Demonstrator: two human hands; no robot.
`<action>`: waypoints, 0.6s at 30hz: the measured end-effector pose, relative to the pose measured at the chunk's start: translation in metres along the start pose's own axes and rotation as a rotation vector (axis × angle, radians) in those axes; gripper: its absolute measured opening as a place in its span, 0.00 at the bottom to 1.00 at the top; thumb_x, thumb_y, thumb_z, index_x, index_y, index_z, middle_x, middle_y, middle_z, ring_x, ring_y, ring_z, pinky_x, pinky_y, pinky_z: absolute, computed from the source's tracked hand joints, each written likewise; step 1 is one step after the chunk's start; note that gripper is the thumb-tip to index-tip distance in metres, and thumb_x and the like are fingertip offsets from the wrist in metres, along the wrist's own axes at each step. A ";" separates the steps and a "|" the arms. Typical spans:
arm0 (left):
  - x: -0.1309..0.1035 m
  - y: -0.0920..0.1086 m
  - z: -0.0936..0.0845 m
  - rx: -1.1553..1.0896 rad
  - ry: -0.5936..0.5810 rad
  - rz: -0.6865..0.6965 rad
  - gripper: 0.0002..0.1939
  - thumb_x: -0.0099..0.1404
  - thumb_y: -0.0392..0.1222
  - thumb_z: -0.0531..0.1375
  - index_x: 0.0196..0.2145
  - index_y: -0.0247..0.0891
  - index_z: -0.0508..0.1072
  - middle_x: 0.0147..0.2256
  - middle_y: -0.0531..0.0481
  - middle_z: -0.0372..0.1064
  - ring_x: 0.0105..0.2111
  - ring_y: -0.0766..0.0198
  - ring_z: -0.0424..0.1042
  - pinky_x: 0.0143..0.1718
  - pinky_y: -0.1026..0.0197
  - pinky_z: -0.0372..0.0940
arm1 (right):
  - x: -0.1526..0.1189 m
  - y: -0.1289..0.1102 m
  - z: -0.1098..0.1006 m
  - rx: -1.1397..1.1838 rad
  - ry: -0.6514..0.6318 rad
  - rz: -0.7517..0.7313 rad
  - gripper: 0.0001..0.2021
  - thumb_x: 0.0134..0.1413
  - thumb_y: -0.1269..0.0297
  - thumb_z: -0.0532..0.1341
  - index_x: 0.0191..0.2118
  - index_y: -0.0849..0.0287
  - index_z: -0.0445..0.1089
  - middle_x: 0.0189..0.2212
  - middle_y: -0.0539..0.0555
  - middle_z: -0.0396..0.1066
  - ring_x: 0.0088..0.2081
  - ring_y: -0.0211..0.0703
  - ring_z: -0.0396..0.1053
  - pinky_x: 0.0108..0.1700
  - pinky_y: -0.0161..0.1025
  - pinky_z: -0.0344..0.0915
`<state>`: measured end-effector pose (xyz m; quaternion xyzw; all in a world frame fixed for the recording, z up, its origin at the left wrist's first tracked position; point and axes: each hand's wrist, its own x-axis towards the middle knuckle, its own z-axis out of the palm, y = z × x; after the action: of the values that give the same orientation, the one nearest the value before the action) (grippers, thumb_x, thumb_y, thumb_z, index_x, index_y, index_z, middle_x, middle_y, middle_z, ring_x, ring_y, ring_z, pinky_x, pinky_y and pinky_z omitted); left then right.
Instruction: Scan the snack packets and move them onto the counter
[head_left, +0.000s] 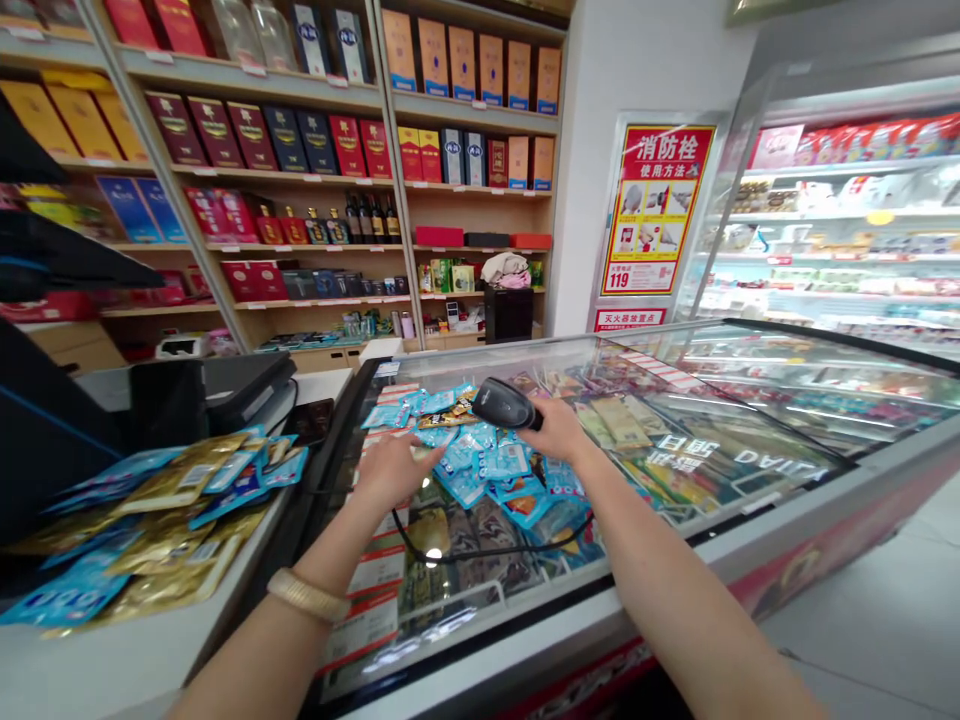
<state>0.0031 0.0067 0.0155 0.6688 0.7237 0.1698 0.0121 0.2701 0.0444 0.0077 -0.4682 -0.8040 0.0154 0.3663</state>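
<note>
My right hand (556,432) is wrapped round the handle of a black barcode scanner (504,402), whose head points left over a pile of packets. Small blue snack packets (480,462) lie heaped on the glass top of a chest freezer (480,560), with a gold-and-brown packet (450,412) among them. At the left edge of the pile is my left hand (394,468), its thumb and forefinger apart beside the blue packets. Whether its fingertips touch a packet I cannot tell. The scanner's black cable (487,552) loops across the glass below the pile.
On the counter (169,655) at left lies another heap of gold and blue packets (180,490). Behind it stand a black machine (244,385) and a dark screen (45,420). Shelves of boxed bottles (315,135) line the back wall; a lit display fridge (847,220) stands at right.
</note>
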 end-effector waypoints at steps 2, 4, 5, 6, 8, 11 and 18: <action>-0.001 0.005 0.011 0.069 -0.010 -0.016 0.29 0.56 0.65 0.56 0.41 0.39 0.78 0.47 0.33 0.73 0.50 0.41 0.70 0.49 0.47 0.62 | 0.000 -0.001 0.000 0.005 -0.005 -0.011 0.11 0.45 0.63 0.64 0.38 0.55 0.74 0.35 0.53 0.78 0.38 0.48 0.74 0.39 0.36 0.64; -0.003 0.007 0.018 0.078 -0.008 -0.003 0.31 0.55 0.67 0.55 0.42 0.38 0.77 0.47 0.32 0.72 0.50 0.39 0.68 0.50 0.46 0.61 | 0.001 -0.002 0.000 0.009 -0.010 -0.017 0.12 0.45 0.63 0.64 0.39 0.54 0.74 0.35 0.53 0.78 0.38 0.48 0.75 0.39 0.36 0.64; -0.004 0.007 0.021 0.071 -0.001 0.006 0.32 0.55 0.68 0.54 0.42 0.38 0.77 0.47 0.32 0.72 0.51 0.39 0.68 0.50 0.46 0.61 | 0.001 -0.003 -0.001 0.010 -0.015 -0.019 0.12 0.45 0.63 0.64 0.39 0.54 0.74 0.35 0.53 0.78 0.38 0.48 0.75 0.39 0.36 0.64; -0.005 0.007 0.023 0.063 0.007 0.015 0.32 0.54 0.68 0.55 0.42 0.38 0.77 0.47 0.32 0.71 0.51 0.39 0.67 0.50 0.46 0.61 | 0.001 -0.004 -0.001 0.010 -0.021 -0.020 0.12 0.45 0.63 0.64 0.39 0.54 0.74 0.35 0.53 0.78 0.38 0.48 0.75 0.39 0.36 0.65; -0.005 0.008 0.025 0.048 0.033 0.020 0.31 0.53 0.67 0.57 0.41 0.39 0.76 0.46 0.33 0.72 0.51 0.40 0.67 0.50 0.47 0.60 | 0.001 -0.005 -0.002 0.016 -0.033 -0.023 0.12 0.45 0.63 0.64 0.40 0.55 0.74 0.35 0.53 0.78 0.38 0.48 0.75 0.39 0.36 0.65; -0.005 0.008 0.025 -0.012 0.032 0.009 0.28 0.51 0.62 0.61 0.41 0.39 0.74 0.42 0.37 0.73 0.48 0.43 0.69 0.46 0.50 0.61 | 0.000 -0.006 -0.002 0.029 -0.040 -0.027 0.12 0.45 0.63 0.64 0.40 0.55 0.74 0.35 0.53 0.78 0.37 0.47 0.75 0.39 0.36 0.65; -0.002 -0.007 0.022 -0.381 0.072 -0.032 0.25 0.50 0.48 0.63 0.45 0.37 0.67 0.33 0.47 0.73 0.32 0.57 0.72 0.34 0.58 0.63 | -0.001 -0.011 -0.002 0.017 -0.057 -0.031 0.13 0.45 0.64 0.64 0.40 0.56 0.75 0.34 0.54 0.78 0.36 0.48 0.74 0.38 0.37 0.65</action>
<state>0.0021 0.0095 -0.0078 0.6363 0.6890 0.3273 0.1153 0.2636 0.0370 0.0129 -0.4520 -0.8210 0.0297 0.3475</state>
